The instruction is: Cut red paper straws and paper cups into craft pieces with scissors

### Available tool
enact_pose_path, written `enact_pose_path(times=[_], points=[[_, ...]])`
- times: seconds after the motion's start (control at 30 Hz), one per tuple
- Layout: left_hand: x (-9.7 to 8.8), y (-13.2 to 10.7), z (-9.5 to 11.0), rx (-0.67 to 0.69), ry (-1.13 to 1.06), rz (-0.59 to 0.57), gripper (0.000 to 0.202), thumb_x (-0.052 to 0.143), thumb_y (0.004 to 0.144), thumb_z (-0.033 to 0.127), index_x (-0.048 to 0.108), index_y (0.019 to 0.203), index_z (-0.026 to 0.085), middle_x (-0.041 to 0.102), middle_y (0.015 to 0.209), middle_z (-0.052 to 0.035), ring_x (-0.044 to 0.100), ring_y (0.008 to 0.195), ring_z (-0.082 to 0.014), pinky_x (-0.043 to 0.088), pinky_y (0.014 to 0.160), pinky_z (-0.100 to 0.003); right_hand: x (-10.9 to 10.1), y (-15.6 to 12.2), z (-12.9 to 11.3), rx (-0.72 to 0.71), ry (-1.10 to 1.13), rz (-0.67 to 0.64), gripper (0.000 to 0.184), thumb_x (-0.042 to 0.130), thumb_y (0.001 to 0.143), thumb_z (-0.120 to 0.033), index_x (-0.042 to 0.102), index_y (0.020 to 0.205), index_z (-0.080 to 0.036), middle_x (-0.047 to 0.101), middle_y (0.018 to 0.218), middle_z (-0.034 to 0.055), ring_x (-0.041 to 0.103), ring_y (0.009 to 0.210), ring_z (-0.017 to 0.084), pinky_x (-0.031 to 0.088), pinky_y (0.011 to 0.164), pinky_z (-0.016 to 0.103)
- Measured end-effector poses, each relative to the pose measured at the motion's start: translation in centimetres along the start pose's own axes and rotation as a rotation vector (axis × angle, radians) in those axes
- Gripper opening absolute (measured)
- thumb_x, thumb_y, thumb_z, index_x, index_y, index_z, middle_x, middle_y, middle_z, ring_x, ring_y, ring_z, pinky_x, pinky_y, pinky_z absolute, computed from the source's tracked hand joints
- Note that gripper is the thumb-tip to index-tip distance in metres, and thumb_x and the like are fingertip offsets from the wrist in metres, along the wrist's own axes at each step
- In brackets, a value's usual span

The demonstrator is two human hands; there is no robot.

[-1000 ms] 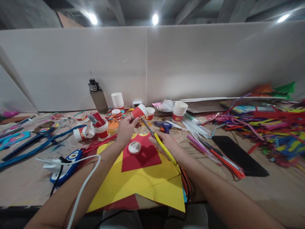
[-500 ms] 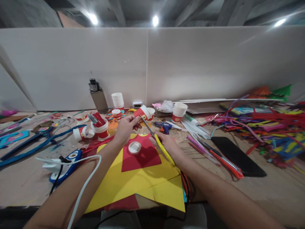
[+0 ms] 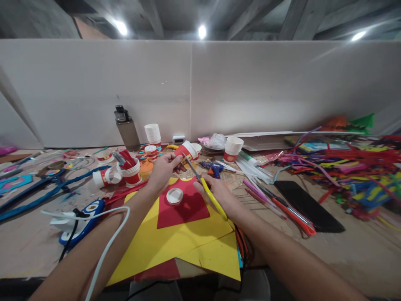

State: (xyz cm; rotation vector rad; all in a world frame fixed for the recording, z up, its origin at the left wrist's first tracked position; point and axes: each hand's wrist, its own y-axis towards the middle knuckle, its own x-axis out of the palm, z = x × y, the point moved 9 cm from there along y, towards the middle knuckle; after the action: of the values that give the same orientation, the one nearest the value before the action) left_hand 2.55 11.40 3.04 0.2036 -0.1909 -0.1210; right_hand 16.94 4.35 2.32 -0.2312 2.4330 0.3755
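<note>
My left hand [image 3: 163, 170] is closed on a red and white paper cup [image 3: 186, 151], holding it tilted above the table. My right hand [image 3: 216, 191] grips yellow-handled scissors [image 3: 210, 196], and their blades reach up to the cup's side. Below the hands lie a red paper sheet [image 3: 188, 209] and yellow paper sheets [image 3: 175, 242]. A round white cup bottom [image 3: 174, 195] rests on the red sheet.
A cup holding red strips [image 3: 130, 169], cut cup rings [image 3: 105, 176], cup stacks [image 3: 232, 149], a grey bottle [image 3: 126, 129] and a blue glue gun [image 3: 214, 168] stand behind. A black phone [image 3: 308, 200] and pens [image 3: 275, 202] lie right. A white cable [image 3: 106, 246] crosses my left arm.
The camera view has tilted slightly down and left. The scissor blades have closed in on the cup held in my left hand.
</note>
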Motion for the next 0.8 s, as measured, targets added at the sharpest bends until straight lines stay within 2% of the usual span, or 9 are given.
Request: enact_pose_path(times=[0.13, 0.3, 0.57, 0.67, 0.8], points=[[0.2, 0.0, -0.1, -0.005, 0.0, -0.016, 0.027, 0.067, 0.074, 0.035, 0.05, 0.068, 0.015, 0.058, 0.052, 0.0, 0.059, 0.049, -0.011, 0.039, 0.047, -0.019, -0.3, 0.1, 0.4, 0.033, -0.017, 0.052, 0.03, 0.047, 0.081, -0.046, 0.041, 0.067, -0.02, 0.04, 0.059, -0.0047, 0.034, 0.055, 0.009, 0.028, 0.052, 0.021], [0.3, -0.1, 0.0, -0.011, 0.009, -0.029, 0.027, 0.065, 0.075, 0.036, 0.051, 0.07, 0.014, 0.061, 0.053, -0.0017, 0.057, 0.047, -0.0096, 0.038, 0.047, -0.018, -0.2, 0.0, 0.3, 0.004, -0.054, 0.068, 0.03, 0.045, 0.083, -0.044, 0.044, 0.067, -0.019, 0.044, 0.059, -0.0036, 0.037, 0.055, 0.009, 0.029, 0.053, 0.022], [0.3, -0.1, -0.3, -0.074, -0.107, -0.016, 0.031, 0.07, 0.07, 0.039, 0.051, 0.068, 0.014, 0.054, 0.049, 0.002, 0.057, 0.046, -0.0104, 0.038, 0.043, -0.018, -0.3, 0.0, 0.7, -0.023, -0.097, 0.083, 0.032, 0.047, 0.083, -0.044, 0.043, 0.065, -0.019, 0.045, 0.057, -0.0037, 0.04, 0.053, 0.009, 0.029, 0.052, 0.021], [-0.1, 0.0, -0.8, -0.127, -0.185, 0.026, 0.033, 0.07, 0.069, 0.042, 0.053, 0.069, 0.014, 0.053, 0.049, 0.0024, 0.054, 0.043, -0.009, 0.035, 0.04, -0.017, -0.1, 0.0, 0.6, -0.038, -0.101, 0.072, 0.029, 0.048, 0.083, -0.043, 0.045, 0.067, -0.019, 0.046, 0.059, -0.0032, 0.041, 0.054, 0.01, 0.029, 0.052, 0.021], [-0.4, 0.1, -1.1, -0.124, -0.198, 0.071, 0.032, 0.074, 0.065, 0.037, 0.052, 0.066, 0.014, 0.052, 0.046, 0.003, 0.05, 0.04, -0.0069, 0.029, 0.038, -0.016, 0.2, -0.1, 0.7, -0.05, -0.102, 0.055, 0.021, 0.05, 0.082, -0.037, 0.046, 0.071, -0.019, 0.049, 0.062, -0.003, 0.042, 0.056, 0.01, 0.03, 0.054, 0.022]])
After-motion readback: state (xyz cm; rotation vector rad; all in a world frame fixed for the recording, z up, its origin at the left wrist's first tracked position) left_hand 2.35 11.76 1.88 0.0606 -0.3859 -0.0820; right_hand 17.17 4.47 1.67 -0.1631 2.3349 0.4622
